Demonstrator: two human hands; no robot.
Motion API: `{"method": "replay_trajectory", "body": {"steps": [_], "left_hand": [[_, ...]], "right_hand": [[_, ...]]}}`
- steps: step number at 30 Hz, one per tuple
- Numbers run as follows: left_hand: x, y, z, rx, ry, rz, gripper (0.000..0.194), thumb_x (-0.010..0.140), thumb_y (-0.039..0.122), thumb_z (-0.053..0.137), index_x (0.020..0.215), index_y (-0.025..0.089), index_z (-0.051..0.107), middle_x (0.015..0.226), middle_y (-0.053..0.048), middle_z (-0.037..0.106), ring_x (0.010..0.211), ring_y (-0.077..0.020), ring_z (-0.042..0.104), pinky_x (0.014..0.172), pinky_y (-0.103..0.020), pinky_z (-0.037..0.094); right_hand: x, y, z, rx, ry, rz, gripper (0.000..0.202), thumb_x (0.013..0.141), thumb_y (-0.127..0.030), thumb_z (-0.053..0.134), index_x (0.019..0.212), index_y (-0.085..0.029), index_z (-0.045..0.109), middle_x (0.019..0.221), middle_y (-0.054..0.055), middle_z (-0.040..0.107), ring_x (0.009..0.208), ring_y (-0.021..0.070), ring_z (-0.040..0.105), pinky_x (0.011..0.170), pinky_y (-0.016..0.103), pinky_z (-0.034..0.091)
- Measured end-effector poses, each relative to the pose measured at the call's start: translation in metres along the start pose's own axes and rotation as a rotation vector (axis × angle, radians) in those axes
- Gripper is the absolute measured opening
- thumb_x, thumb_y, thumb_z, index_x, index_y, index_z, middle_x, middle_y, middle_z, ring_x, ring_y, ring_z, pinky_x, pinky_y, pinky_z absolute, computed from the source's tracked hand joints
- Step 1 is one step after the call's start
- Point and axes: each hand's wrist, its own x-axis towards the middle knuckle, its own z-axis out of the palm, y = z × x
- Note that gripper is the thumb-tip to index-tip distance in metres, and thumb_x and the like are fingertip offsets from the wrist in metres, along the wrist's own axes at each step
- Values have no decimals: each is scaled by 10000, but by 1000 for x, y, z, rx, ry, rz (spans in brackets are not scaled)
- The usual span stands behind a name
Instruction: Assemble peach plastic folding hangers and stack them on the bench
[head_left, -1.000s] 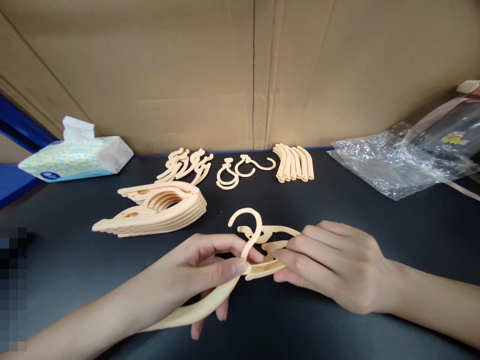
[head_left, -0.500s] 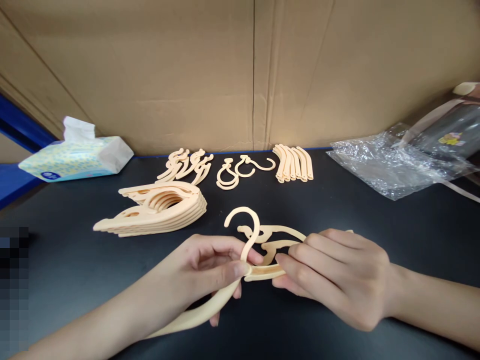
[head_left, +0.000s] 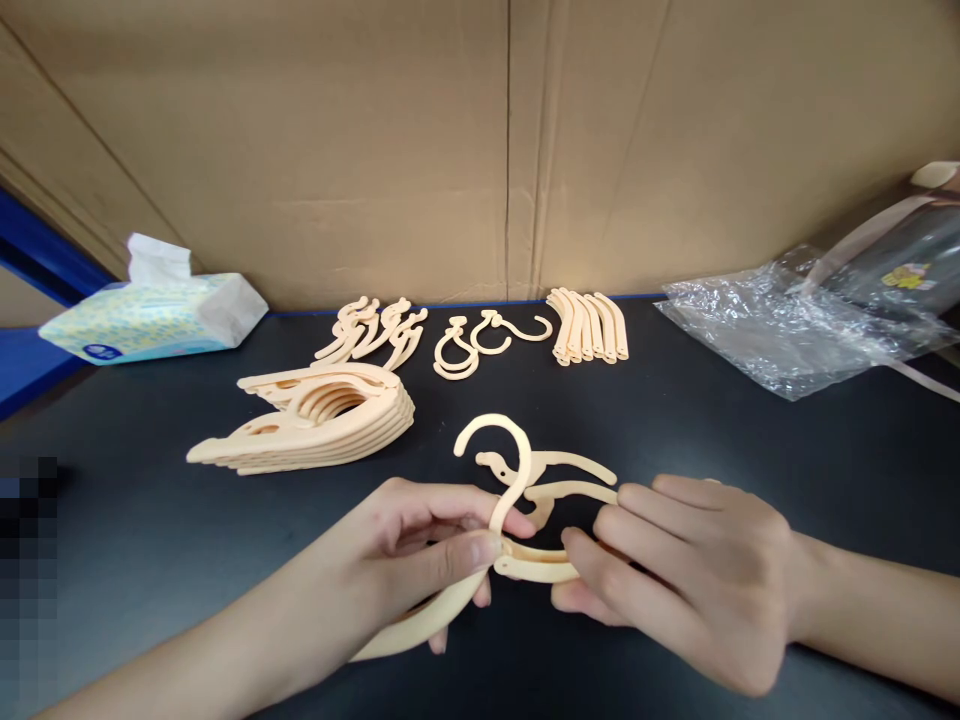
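Close in front of me, my left hand pinches a cream plastic hanger where its hook meets the arm; the hook stands up above my thumb. A second arm piece runs from that joint to my right hand, whose fingers are closed on its far end. That end is hidden under the fingers. Just behind my hands lie two loose arm pieces with notched ends, one partly covered by my right fingers.
Folded hangers are stacked at left. Behind lie small curved pieces, loose hooks and a row of arm pieces. A tissue pack stands back left, a clear plastic bag back right. Cardboard walls the far edge.
My right hand has shifted slightly right and down, swinging its arm piece lower at the joint. The hook and my left hand have moved a little to the right.
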Motion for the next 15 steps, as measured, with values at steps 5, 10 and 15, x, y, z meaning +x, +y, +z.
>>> {"method": "replay_trajectory", "body": {"steps": [5,10,15], "left_hand": [[0,1,0,41,-35,-18,336,880,421,568,1108,196,669,797,-31,648,639,-103,559,517,-152,452],[2,-2,0,86,-60,-24,400,899,454,520,1189,198,624,758,-19,634,570,-90,552,505,-163,436],[1,-1,3,189,-27,-42,406,921,493,444,1069,170,641,651,21,552,498,-64,476,462,-139,391]], "right_hand": [[-2,0,0,-5,-22,7,173,840,-313,623,771,-155,616,530,-41,478,484,98,392,438,274,234],[0,0,0,28,-54,37,177,874,-309,578,780,-159,583,537,-52,445,486,92,376,441,268,225],[2,3,3,48,-76,77,255,925,-322,503,741,-163,580,553,-40,481,489,92,382,446,271,220]]}}
